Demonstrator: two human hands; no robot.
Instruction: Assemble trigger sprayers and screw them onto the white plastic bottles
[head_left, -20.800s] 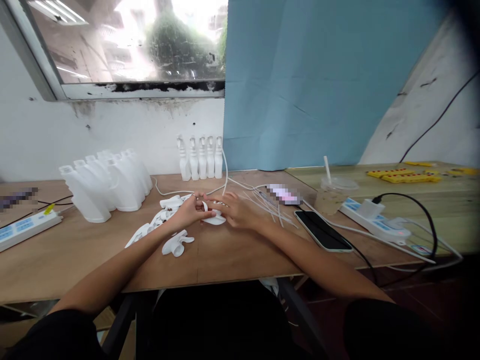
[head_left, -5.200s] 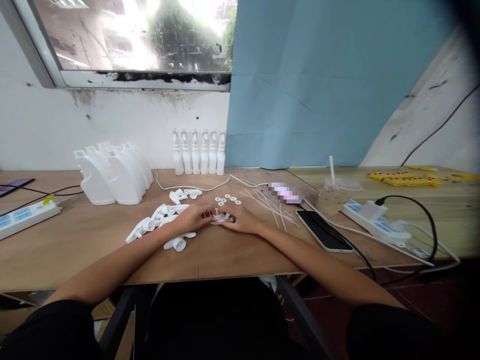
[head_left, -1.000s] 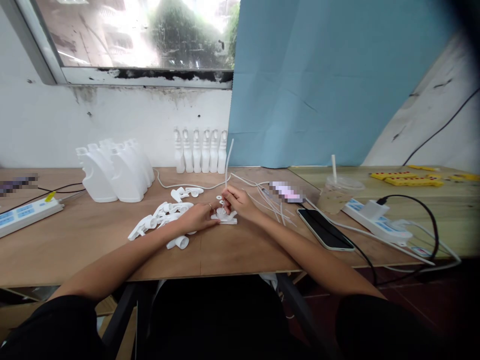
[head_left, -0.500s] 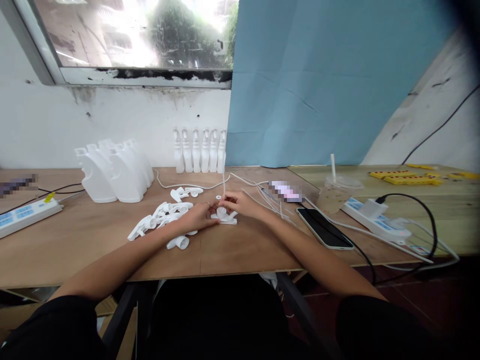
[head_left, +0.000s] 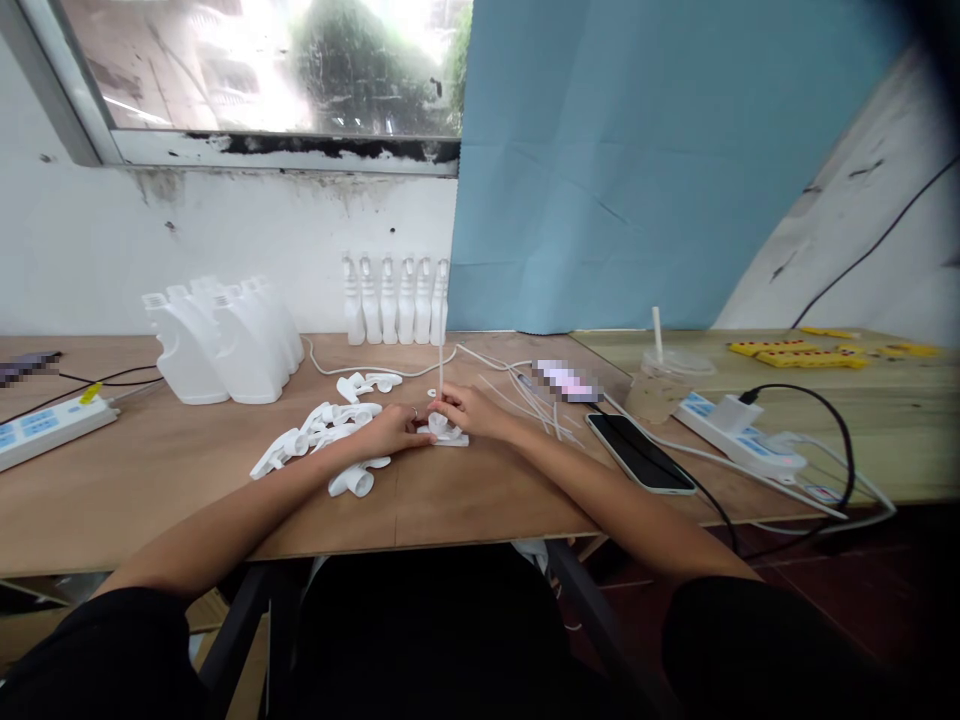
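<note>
At mid-desk, a white spray trigger head lies on the surface, pinned by the left hand. Right hand pinches a thin white dip tube, upright over the head. Loose trigger heads lie just left; bottles stand toward the rear edge.

Wood table: white bottles back left, sprayer heads mid. Phone, power strip right.
</note>
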